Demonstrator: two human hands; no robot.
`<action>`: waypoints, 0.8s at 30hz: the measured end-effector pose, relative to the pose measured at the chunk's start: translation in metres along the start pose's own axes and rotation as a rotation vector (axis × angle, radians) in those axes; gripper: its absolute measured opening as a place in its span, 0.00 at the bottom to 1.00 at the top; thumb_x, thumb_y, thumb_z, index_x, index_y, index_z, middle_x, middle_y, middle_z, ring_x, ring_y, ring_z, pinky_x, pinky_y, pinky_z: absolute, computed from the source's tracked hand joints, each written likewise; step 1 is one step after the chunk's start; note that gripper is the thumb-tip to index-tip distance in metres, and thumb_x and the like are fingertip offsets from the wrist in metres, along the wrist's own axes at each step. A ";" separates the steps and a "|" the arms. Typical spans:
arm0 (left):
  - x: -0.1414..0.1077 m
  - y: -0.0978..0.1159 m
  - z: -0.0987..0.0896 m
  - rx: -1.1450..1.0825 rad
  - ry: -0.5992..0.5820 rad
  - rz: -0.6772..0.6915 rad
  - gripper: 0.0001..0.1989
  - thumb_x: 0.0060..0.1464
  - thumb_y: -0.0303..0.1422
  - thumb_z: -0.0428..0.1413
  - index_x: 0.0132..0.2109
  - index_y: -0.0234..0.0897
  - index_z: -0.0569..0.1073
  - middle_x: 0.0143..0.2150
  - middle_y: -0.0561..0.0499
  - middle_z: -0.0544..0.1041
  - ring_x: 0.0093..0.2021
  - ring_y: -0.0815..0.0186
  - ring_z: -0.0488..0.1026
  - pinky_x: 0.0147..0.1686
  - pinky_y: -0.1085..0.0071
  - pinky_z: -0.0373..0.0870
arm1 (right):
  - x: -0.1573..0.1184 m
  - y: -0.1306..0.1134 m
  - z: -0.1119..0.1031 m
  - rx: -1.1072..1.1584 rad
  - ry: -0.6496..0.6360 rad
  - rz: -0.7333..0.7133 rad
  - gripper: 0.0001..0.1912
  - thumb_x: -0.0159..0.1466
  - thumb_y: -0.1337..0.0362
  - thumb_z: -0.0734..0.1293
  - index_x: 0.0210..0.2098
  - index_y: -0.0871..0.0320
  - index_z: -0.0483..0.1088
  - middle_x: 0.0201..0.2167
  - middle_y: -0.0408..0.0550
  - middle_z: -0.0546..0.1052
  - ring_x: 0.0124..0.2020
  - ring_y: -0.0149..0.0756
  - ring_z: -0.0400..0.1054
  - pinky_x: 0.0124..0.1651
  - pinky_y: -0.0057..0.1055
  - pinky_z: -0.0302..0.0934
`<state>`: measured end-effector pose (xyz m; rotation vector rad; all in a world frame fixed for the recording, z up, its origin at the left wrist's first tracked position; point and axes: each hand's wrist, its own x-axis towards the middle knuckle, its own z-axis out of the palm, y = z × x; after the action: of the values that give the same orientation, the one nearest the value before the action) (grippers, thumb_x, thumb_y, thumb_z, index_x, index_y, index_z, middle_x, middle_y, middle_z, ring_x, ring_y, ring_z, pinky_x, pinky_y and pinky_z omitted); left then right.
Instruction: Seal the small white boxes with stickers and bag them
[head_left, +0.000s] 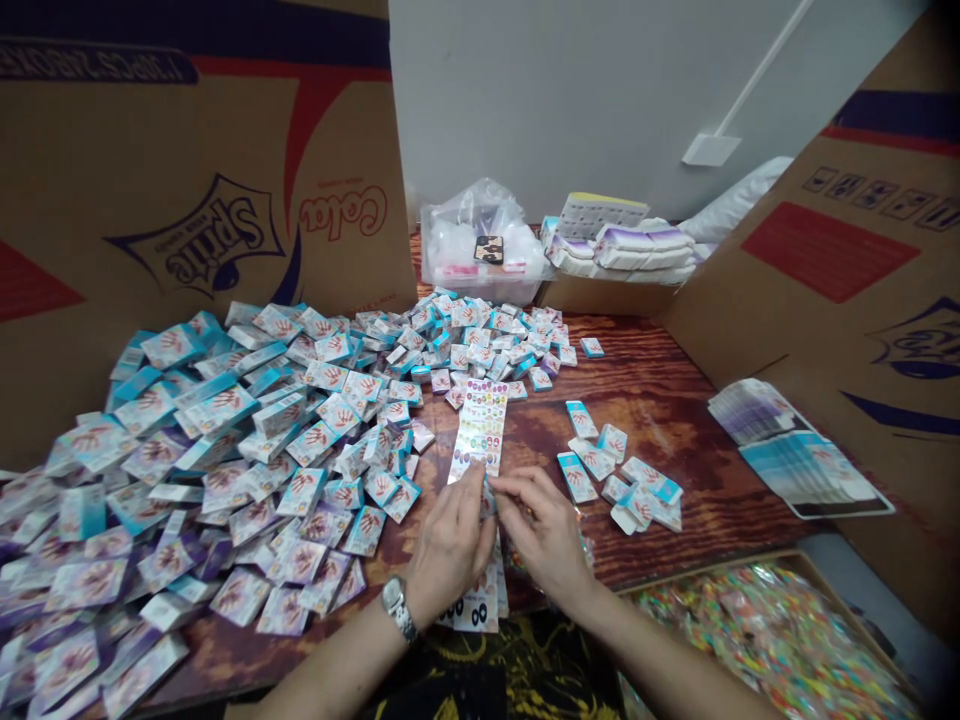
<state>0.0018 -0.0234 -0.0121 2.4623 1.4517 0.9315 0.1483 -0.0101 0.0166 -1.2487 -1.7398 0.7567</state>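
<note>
Heap status, left side of the surface [645, 370]?

Large and unsorted. Behind it stands a Sprite-printed carton panel [202, 180]. The heap of flat printed packets [225, 480] covers the left half of the surface from the front edge to the panel, with a thinner spread running toward the back edge. The packets are blue and purple, with a red handprint design.

Hands and fingers?

Both are at the centre, near the front edge. The left hand [446, 540], with a wristwatch [397, 607], lies on the sticker strip [480, 425], its fingers closed on the strip. The right hand [544, 530] comes in beside it, its fingers [502, 490] drawn narrow at the strip's edge. Whether they grip the strip itself cannot be confirmed. The strip runs from the heap's right margin down past both hands, and its lower end overhangs nothing visible.

Right of the hands?

A small cluster of matching packets [615, 475] lies well apart from the heap, much the smaller quantity. Nearer the right edge are two fanned stacks of printed sheets [802, 450]. A tray of multicoloured packets [772, 640] sits at the front right corner.

Balance?

Most packets remain in the heap; only the small cluster lies separated.
</note>
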 end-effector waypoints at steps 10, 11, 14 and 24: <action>-0.002 0.000 -0.001 0.079 -0.005 0.004 0.34 0.59 0.27 0.46 0.67 0.27 0.38 0.59 0.33 0.64 0.56 0.53 0.64 0.51 0.57 0.67 | -0.013 0.009 0.012 0.148 0.069 0.059 0.12 0.65 0.68 0.61 0.49 0.55 0.66 0.42 0.49 0.74 0.44 0.36 0.69 0.47 0.34 0.65; -0.002 0.000 -0.001 0.086 -0.006 0.006 0.34 0.59 0.27 0.45 0.67 0.27 0.38 0.59 0.33 0.64 0.56 0.53 0.64 0.52 0.57 0.66 | -0.011 0.010 0.012 0.211 0.060 0.122 0.11 0.65 0.66 0.62 0.48 0.55 0.66 0.42 0.49 0.74 0.43 0.36 0.70 0.47 0.33 0.65; 0.000 0.000 -0.002 0.113 -0.002 0.008 0.33 0.59 0.26 0.45 0.67 0.25 0.39 0.57 0.32 0.65 0.56 0.52 0.63 0.53 0.55 0.64 | -0.006 0.012 0.010 0.274 0.043 0.183 0.10 0.64 0.63 0.63 0.45 0.56 0.68 0.40 0.49 0.75 0.42 0.36 0.70 0.46 0.33 0.66; 0.001 0.002 -0.001 0.216 -0.087 -0.005 0.36 0.60 0.26 0.44 0.67 0.27 0.31 0.49 0.35 0.69 0.47 0.52 0.66 0.45 0.54 0.69 | -0.018 0.000 0.012 0.001 0.075 0.021 0.10 0.67 0.66 0.58 0.46 0.55 0.67 0.42 0.51 0.74 0.44 0.39 0.68 0.47 0.37 0.64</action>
<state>0.0027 -0.0234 -0.0097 2.6099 1.6039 0.6887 0.1402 -0.0270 0.0060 -1.2806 -1.6675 0.7139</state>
